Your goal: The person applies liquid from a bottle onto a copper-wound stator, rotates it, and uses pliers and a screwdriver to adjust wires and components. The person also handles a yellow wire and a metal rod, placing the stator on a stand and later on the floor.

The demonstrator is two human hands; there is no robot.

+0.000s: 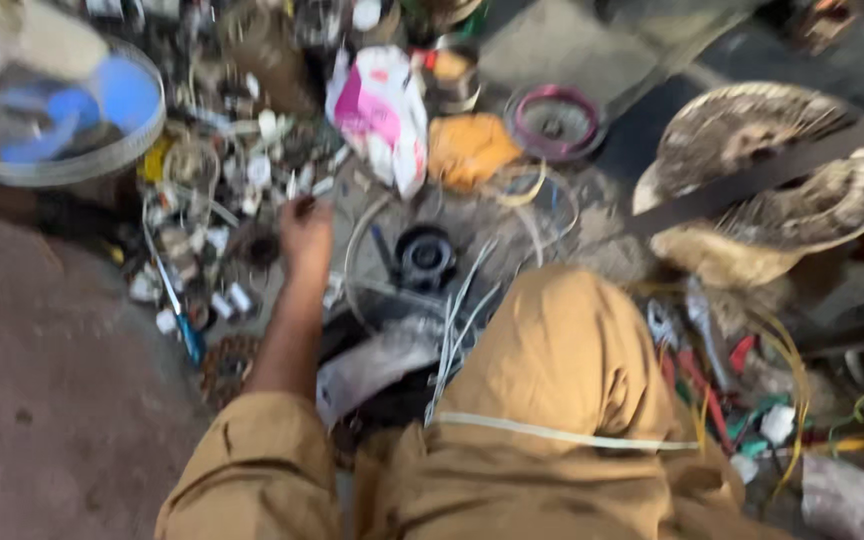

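Observation:
My left hand [304,238] reaches forward from a tan sleeve [252,450] into a heap of small white and metal parts [242,170] on the ground. Its fingers are bunched near a small dark bit at the fingertips; the blur hides whether they grip it. Just right of the hand lies a black round motor part [424,256] inside a thin wire ring, with white wires [462,315] trailing toward my tan-clad knee [562,360]. My right hand is not visible.
A fan guard with blue blades [52,110] sits at far left. A pink and white bag [382,110], an orange cloth [467,150] and a pink-rimmed round part [555,122] lie ahead. A dusty fan guard [762,185] is at right, with coloured wires and tools [722,390] below it.

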